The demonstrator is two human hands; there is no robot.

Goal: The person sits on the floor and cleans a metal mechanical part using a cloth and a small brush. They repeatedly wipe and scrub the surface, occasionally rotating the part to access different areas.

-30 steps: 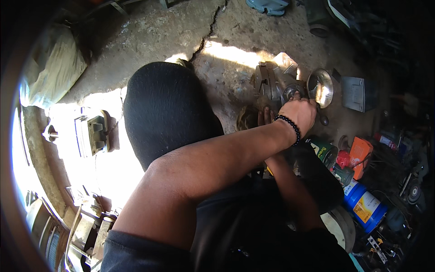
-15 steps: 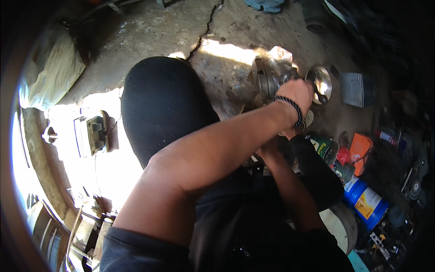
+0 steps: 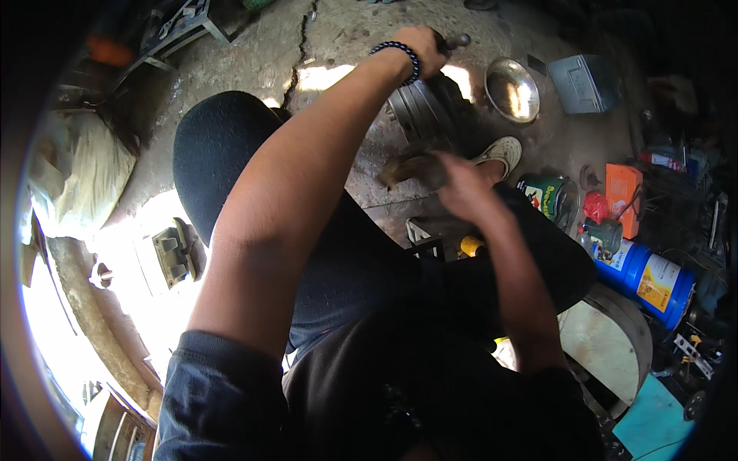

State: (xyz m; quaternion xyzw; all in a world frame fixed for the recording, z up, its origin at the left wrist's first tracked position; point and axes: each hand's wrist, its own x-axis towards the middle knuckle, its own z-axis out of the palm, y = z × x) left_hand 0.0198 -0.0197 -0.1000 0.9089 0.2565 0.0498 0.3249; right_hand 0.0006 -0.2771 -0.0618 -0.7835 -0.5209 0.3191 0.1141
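Note:
My left hand [image 3: 421, 52], with a beaded bracelet at its wrist, is closed around a dark metal bar with a rounded end [image 3: 460, 40]. It is above the far side of a round, ribbed grey metal housing [image 3: 421, 114] on the floor. Nearer to me, my right hand [image 3: 467, 184] is smeared by motion. At its fingers is a blurred brown, blocky object [image 3: 409, 170], which the hand seems to grip; its kind does not show. Part of the housing is in shadow beside my left forearm.
A shiny metal bowl [image 3: 513, 91] and a grey box [image 3: 578, 84] stand beyond the housing. My shoe [image 3: 503, 154] is close by. To the right are a green-labelled jar [image 3: 542, 198], an orange case [image 3: 624, 201] and a blue bucket [image 3: 642, 280]. A metal stand [image 3: 188, 31] is at far left.
My left hand has moved left and farther away with the bar, off the housing's right side. My right hand has come out from behind my left forearm, with the brown object at its fingers.

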